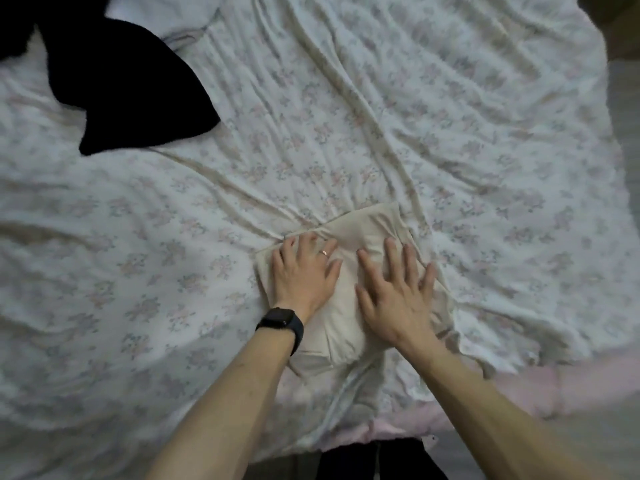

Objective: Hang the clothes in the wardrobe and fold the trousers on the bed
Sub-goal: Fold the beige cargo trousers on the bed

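Cream trousers, folded into a small bundle, lie on the bed near its front edge. My left hand, with a ring and a black watch on the wrist, presses flat on the bundle's left part. My right hand lies flat with spread fingers on its right part. Neither hand grips the cloth. A black garment lies spread at the bed's far left, away from both hands.
The bed is covered by a wrinkled white floral sheet. A pink underlayer shows along the front right edge. Dark floor runs along the bed's right side. Dark clothing shows at the bottom of the view.
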Tool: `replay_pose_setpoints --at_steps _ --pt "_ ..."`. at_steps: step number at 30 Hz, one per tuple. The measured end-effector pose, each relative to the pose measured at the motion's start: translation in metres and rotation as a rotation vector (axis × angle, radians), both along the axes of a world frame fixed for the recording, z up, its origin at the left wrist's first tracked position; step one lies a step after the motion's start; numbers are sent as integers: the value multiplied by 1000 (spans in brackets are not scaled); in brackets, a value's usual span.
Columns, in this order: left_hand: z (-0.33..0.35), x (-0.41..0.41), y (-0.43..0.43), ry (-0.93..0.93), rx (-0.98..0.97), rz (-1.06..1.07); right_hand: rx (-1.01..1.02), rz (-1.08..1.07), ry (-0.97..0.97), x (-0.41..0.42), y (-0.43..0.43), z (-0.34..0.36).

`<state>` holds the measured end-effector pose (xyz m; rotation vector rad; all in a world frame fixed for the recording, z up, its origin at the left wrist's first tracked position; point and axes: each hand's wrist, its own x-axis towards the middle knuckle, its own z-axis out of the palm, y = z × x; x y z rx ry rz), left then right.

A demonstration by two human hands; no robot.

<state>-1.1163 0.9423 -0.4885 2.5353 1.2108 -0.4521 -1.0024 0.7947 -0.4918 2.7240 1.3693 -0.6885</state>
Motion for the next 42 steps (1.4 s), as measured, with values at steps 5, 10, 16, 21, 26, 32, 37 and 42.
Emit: replay_pose_setpoints --at_steps 5,10,16,21,26,32,37,42 --pt "26 31 63 -85 -250 44 264 -562 3 -36 -42 36" --pt "24 46 88 105 -476 84 -5 -867 428 -49 -72 38" --pt "25 50 81 154 -567 147 123 -1102 680 -29 -67 33" --pt "42 27 80 -41 -919 464 292 -1008 563 1 -61 55" --pt "50 -13 41 -197 -1061 592 336 -797 313 82 -26 83" --pt "30 5 -21 -508 -933 995 185 -653 368 152 11 54" --pt "13 7 -34 -567 -883 958 207 -624 457 126 -19 51" --pt "10 3 -29 -644 -871 757 239 -662 515 106 -58 48"
